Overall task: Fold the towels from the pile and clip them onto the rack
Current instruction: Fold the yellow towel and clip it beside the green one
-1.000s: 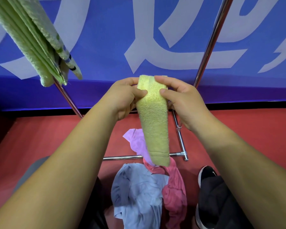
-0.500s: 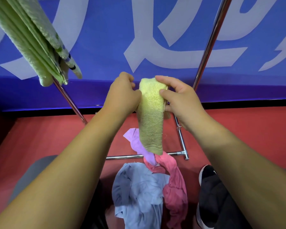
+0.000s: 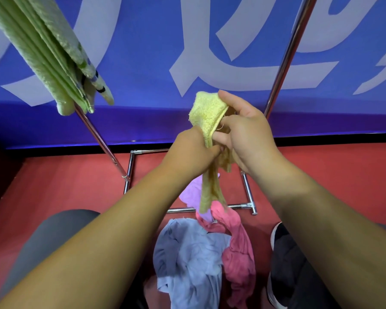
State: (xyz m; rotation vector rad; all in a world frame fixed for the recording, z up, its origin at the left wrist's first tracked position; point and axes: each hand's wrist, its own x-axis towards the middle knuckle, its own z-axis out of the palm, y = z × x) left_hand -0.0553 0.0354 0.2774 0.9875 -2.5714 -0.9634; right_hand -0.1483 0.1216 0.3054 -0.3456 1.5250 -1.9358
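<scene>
Together, both hands [image 3: 221, 150] closed around yellow towel [image 3: 206, 112].

A pale yellow terry towel [image 3: 206, 112] is pinched between the fingers [image 3: 225, 123] of both hands. Below the fingers lie a lilac cloth [image 3: 192, 192], a pink cloth [image 3: 239, 253] and a light blue-grey cloth [image 3: 189, 259] on a red floor [image 3: 343, 172]. Up and left of the fingers hang light green folded towels [image 3: 45, 54], one edge marked with black and blue stripes. Behind the fingers stands a blue banner with large white characters [image 3: 156, 45], crossed by shiny silver metal rack poles [image 3: 285, 56].
</scene>
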